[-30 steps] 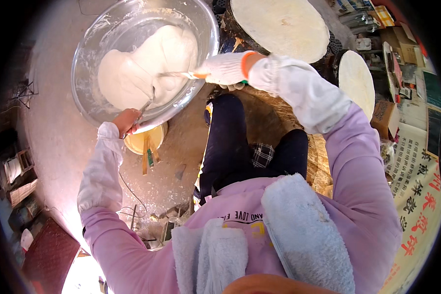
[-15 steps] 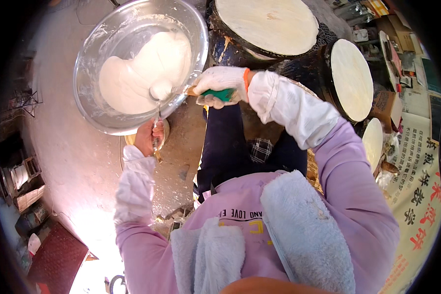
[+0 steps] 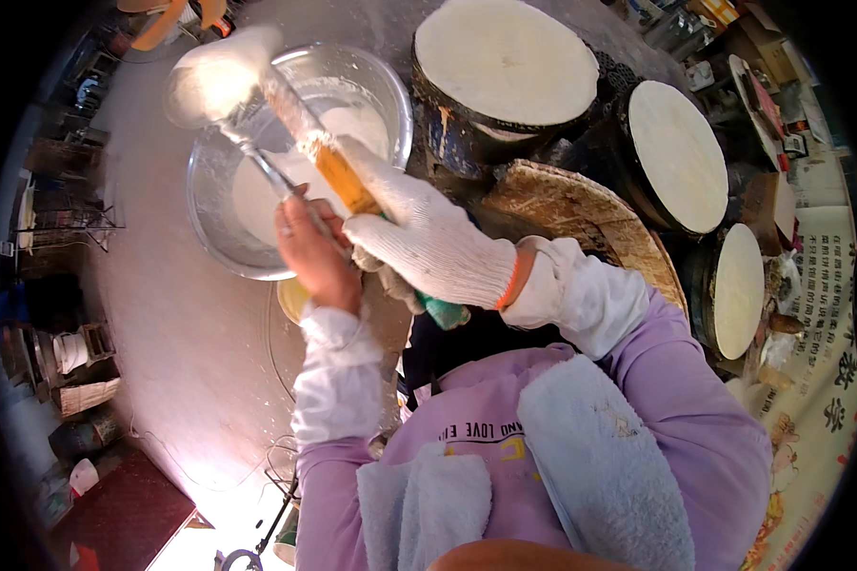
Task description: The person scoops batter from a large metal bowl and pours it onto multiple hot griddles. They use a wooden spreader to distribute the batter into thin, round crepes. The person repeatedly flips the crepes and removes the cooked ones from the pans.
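Note:
My bare left hand (image 3: pixel 319 249) is closed around the metal handle of a ladle (image 3: pixel 269 167). The ladle's bowl, smeared by motion, is raised over the far left rim of a big metal basin (image 3: pixel 196 214) of white batter (image 3: pixel 257 198). My right hand (image 3: pixel 438 233), in a white knitted glove, grips a stick-like tool (image 3: pixel 338 176) with a yellow-brown shaft and green end. White batter coats its far part, which reaches up beside the ladle bowl; its exact kind is unclear. The hands are close together, in front of the basin.
Round griddles covered in pale batter stand at right: a large one (image 3: pixel 505 62), a second (image 3: pixel 678 157) and a smaller one (image 3: pixel 738 290). A stained curved wooden board (image 3: pixel 590 205) lies near my right forearm. A yellow container (image 3: pixel 293 299) sits below the basin.
The ladle has risen from the batter in the basin to above its far rim. My right hand has come left and down, beside my left, with its tool swung up toward the ladle.

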`<action>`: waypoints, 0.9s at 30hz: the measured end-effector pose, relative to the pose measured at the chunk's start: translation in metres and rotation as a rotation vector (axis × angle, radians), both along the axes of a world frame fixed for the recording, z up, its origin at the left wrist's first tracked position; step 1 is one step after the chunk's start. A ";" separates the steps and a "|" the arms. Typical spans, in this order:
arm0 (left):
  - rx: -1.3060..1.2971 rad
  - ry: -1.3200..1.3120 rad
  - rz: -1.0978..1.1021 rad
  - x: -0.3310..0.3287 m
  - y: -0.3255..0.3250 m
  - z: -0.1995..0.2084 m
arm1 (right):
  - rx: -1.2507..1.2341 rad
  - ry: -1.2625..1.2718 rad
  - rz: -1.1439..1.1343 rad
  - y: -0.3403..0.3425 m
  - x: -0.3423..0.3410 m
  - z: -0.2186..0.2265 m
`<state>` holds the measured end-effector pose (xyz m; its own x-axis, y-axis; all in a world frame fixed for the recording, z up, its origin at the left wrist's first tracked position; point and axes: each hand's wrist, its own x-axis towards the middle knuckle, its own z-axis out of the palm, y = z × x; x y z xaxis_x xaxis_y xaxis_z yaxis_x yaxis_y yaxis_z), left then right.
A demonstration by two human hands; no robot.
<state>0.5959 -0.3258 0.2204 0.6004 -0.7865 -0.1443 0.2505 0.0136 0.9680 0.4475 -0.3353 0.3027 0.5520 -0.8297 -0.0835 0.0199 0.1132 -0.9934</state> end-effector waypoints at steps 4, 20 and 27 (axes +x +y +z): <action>-0.021 0.278 -0.269 0.060 0.024 0.061 | -0.529 0.181 -0.112 -0.031 0.000 -0.040; 0.275 0.549 -0.596 0.022 0.054 0.064 | -0.771 1.066 -0.343 0.066 -0.190 -0.102; 0.291 0.417 -1.077 -0.110 0.028 0.114 | -0.478 1.343 -0.623 0.246 -0.319 -0.066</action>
